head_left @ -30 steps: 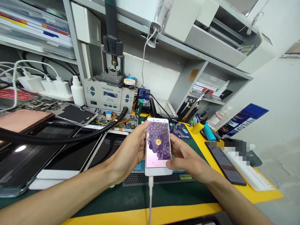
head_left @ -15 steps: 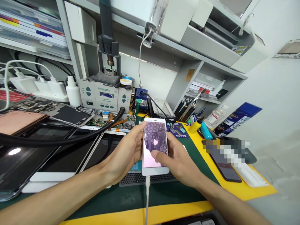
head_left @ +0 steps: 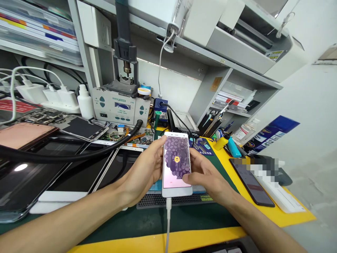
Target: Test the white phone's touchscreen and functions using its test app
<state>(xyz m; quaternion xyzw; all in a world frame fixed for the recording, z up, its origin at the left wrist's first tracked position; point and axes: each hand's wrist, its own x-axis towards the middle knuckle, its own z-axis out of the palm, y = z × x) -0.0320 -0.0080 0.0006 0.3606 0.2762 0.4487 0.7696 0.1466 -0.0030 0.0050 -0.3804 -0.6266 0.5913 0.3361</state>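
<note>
A white smartphone is held upright between my two hands above the green mat. Its lit screen has a purple and pink pattern with a round yellow icon in the middle. My left hand grips the phone's left edge, thumb along the upper side. On the right edge, my right hand supports the phone, its thumb over the lower right of the screen. The fingers behind the phone are partly hidden. A white charging cable is plugged into the phone's bottom end and runs down toward me.
Several phones and screens lie at the left, crossed by a thick black hose. A hot-air station stands behind. Another dark phone and a white box lie at the right, near bottles and a tool holder.
My right thumb went from the screen's lower right to its middle, then back to the lower right. The icon turned from yellow to a white star shape and is yellow again.
</note>
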